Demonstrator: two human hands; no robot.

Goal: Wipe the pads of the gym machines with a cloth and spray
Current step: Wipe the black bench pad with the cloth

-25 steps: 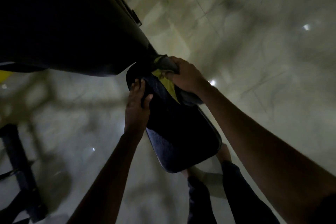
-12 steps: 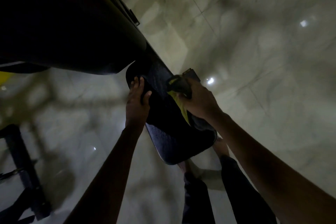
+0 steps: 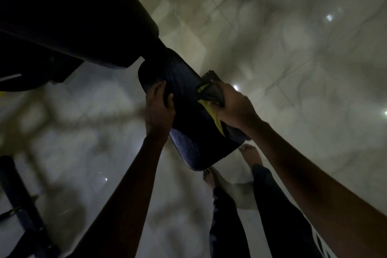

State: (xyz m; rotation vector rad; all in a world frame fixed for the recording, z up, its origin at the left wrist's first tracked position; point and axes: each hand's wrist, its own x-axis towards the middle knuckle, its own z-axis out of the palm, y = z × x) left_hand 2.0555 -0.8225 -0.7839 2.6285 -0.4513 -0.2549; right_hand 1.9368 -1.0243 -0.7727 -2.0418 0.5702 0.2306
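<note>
A dark seat pad (image 3: 188, 94) of a gym bench runs from the centre toward me. My left hand (image 3: 159, 109) grips its left edge, fingers curled over the top. My right hand (image 3: 232, 109) holds a yellow and grey cloth (image 3: 209, 98) bunched against the pad's right edge. A larger black back pad (image 3: 73, 16) fills the upper left. No spray bottle is in view.
Pale marble floor tiles (image 3: 293, 58) lie all around. My bare feet (image 3: 251, 153) and dark trouser legs stand just below the seat pad. A dark metal frame (image 3: 23, 205) stands at the lower left. Yellow paint shows at the top edge.
My right hand has slid the cloth from the pad's far end, near the back pad, toward me along the right side. My left hand keeps its grip on the left edge.
</note>
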